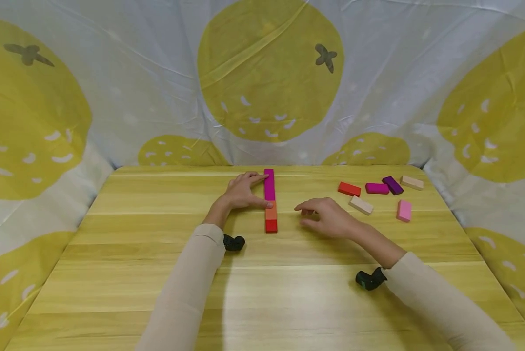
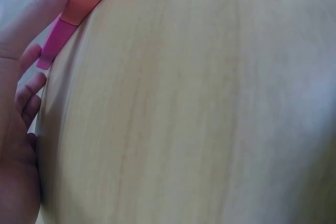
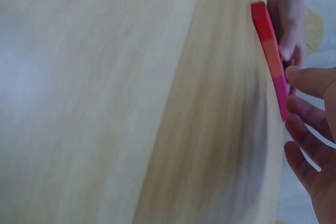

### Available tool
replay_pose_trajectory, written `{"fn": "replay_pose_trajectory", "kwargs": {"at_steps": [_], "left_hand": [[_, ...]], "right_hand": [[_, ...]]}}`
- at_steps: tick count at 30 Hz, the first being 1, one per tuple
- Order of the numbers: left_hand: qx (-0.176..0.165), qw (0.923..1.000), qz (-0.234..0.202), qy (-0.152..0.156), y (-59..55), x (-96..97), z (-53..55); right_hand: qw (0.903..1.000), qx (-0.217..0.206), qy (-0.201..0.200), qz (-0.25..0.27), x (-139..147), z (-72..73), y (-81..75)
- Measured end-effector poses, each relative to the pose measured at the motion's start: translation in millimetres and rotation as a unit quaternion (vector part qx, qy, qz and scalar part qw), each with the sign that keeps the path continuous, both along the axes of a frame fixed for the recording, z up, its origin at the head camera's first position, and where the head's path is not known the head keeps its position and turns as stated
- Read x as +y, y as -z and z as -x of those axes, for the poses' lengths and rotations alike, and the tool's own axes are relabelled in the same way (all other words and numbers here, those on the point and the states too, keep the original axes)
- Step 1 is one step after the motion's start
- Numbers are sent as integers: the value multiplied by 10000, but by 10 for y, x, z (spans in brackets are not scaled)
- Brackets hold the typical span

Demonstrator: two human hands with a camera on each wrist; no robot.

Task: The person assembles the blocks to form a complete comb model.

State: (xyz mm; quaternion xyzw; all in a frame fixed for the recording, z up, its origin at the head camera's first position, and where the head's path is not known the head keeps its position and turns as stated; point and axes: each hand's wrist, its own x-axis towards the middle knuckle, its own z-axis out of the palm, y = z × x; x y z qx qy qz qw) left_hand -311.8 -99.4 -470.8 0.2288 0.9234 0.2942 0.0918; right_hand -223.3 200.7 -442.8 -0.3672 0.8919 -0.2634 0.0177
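Note:
A straight row of wooden blocks lies on the table, with a magenta stretch (image 1: 269,184) at the far end, an orange block (image 1: 271,212) in the middle and a red block (image 1: 271,226) nearest me. My left hand (image 1: 244,191) is at the row's left side, its thumb resting on the orange part and its index finger touching the magenta near the far end. In the left wrist view that thumb (image 2: 39,17) lies straight against the orange block. To the right of the row, my right hand (image 1: 330,218) hovers with loosely bent fingers and holds nothing.
Loose blocks lie at the back right: a red one (image 1: 349,189), a magenta one (image 1: 377,188), a purple one (image 1: 392,185), a pink one (image 1: 404,210) and two plain ones, one nearer (image 1: 361,205) and one farther (image 1: 412,183). A patterned cloth (image 1: 157,87) hangs behind the wooden table (image 1: 135,273).

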Motion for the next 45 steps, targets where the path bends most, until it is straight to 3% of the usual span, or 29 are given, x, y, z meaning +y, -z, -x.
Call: {"fn": "replay_pose_trajectory", "kwargs": {"at_steps": [9,13,31,39,45], "left_hand": [[32,10000,-46,4,-12,0,6],[20,10000,-33,1,-2,0,7],[-21,10000,-67,15,-16,4,-11],[-22,10000,-87,11,-4,7,3],[-42,9999,-106,-1,-4,1,-7]], "right_hand": [[9987,-236,458,-23,440,80,-32],[9986,-73,525,51,631,95,-15],[9863,253,1618,174,1383,104,-3],[9883,-239,1505,-40,1496,77,-17],[9893,-1040,1006,-202,1506,107,-76]]}}
